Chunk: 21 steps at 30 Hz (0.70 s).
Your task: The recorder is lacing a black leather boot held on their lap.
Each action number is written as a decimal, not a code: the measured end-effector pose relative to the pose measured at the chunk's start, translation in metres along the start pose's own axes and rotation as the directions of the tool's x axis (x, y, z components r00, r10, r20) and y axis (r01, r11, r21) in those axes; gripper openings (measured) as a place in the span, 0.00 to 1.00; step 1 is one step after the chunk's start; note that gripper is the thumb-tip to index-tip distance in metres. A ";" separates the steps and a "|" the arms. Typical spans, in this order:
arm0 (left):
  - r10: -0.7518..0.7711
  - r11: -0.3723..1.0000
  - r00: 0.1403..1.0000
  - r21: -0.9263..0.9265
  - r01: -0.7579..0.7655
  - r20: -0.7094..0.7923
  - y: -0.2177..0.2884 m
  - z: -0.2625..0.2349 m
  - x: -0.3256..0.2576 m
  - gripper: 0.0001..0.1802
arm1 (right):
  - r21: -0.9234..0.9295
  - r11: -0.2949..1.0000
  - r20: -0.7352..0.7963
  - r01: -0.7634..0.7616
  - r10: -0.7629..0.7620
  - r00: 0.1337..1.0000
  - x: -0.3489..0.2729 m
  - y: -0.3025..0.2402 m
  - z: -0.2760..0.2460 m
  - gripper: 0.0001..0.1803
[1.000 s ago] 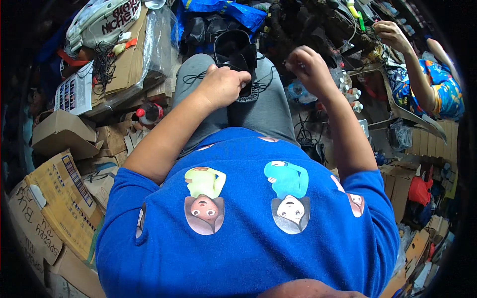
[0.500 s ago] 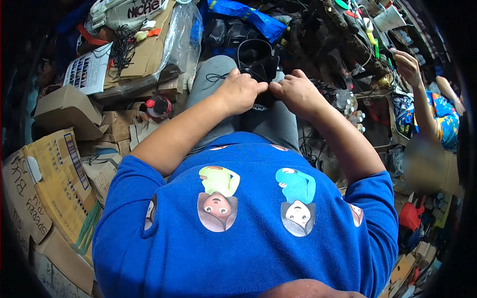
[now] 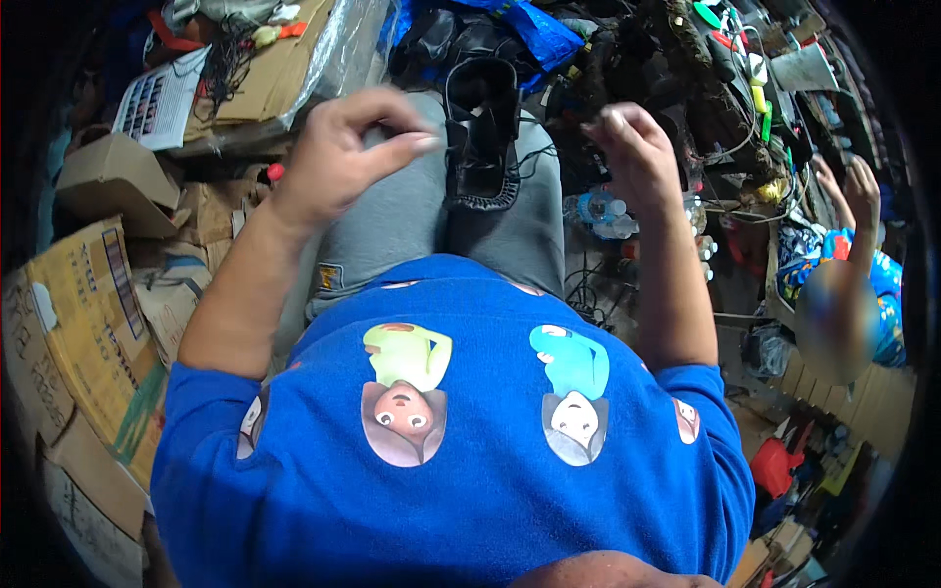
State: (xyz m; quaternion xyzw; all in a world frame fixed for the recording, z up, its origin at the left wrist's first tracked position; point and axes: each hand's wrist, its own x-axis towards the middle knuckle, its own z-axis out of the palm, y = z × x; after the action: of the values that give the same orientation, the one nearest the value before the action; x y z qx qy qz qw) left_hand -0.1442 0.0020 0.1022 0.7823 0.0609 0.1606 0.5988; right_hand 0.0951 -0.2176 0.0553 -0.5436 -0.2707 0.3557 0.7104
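Observation:
On my grey-trousered thighs rests a black shoe-like piece [image 3: 482, 132], open in the middle, with a ridged, gathered edge at its near end. Thin black cord [image 3: 534, 157] loops off its right side. My left hand [image 3: 358, 147] is raised to the left of the piece, thumb and forefinger brought together and smeared at the tips. To the right, my right hand [image 3: 632, 147] is up with its fingers curled into a pinch. Neither hand touches the black piece. Whatever the fingertips grip is too fine to make out.
Cardboard boxes [image 3: 113, 186] are piled at the left, below a plastic-wrapped board. A blue bag [image 3: 534, 39] lies beyond my knees. Plastic bottles [image 3: 603, 214] stand right of my legs. Another person [image 3: 851, 284] in bright patterned clothing is at the far right, hands raised.
My hands were close together over the black piece and have moved wide apart, left and right. The piece now shows fully on my thighs. The other person's hands have shifted.

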 end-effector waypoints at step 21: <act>0.057 0.798 0.998 0.602 -0.041 -0.007 -0.060 -0.019 -0.034 0.25 | -0.870 0.458 -0.041 -0.182 0.301 0.953 -0.048 0.012 -0.053 0.11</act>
State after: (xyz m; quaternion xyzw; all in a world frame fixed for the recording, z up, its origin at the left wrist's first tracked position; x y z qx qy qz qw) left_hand -0.1764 0.0260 0.0427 0.9310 0.0959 0.1580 0.3147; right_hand 0.1042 -0.2847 0.0298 -0.8361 -0.3738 0.3005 0.2663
